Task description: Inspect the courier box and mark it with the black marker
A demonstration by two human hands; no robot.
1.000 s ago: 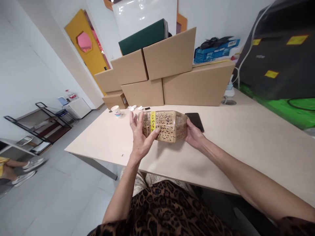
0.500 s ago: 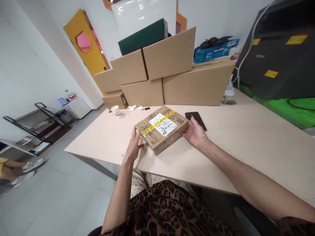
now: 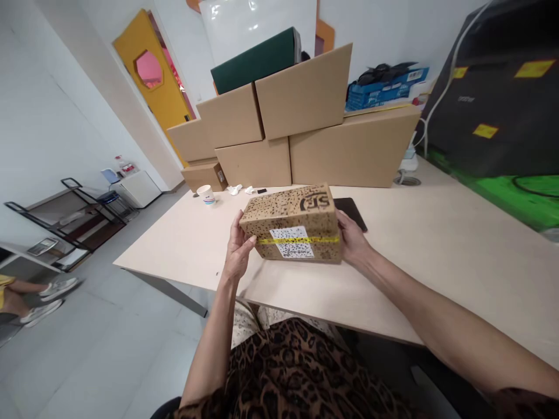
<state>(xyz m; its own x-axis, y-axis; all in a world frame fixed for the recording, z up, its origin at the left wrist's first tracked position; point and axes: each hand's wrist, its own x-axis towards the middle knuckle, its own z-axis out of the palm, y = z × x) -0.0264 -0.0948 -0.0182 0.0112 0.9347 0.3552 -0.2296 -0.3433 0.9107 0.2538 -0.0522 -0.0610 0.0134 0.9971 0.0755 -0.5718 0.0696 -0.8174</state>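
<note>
A brown cardboard box point(image 3: 286, 208) with black speckled print, yellow tape and a white label is tilted up above the table point(image 3: 174, 244), its labelled face turned toward me. My left hand point(image 3: 239, 249) grips its left end, thumb on the front face and fingers behind. At the right end my right hand point(image 3: 353, 238) holds the box, its fingertips partly hidden behind it. A dark phone-like slab point(image 3: 351, 213) lies just beyond my right hand, partly covered by the box.
Large cardboard boxes point(image 3: 353, 151) are stacked along the back, topped by a green binder point(image 3: 257, 61). A paper cup point(image 3: 206, 194) and crumpled tissues point(image 3: 234, 190) stand back left. A person's feet point(image 3: 41, 311) show at far left.
The box has been tipped up, so its labelled face has turned from upward to toward me and a face with large black letters shows on top. Both hands have moved with it.
</note>
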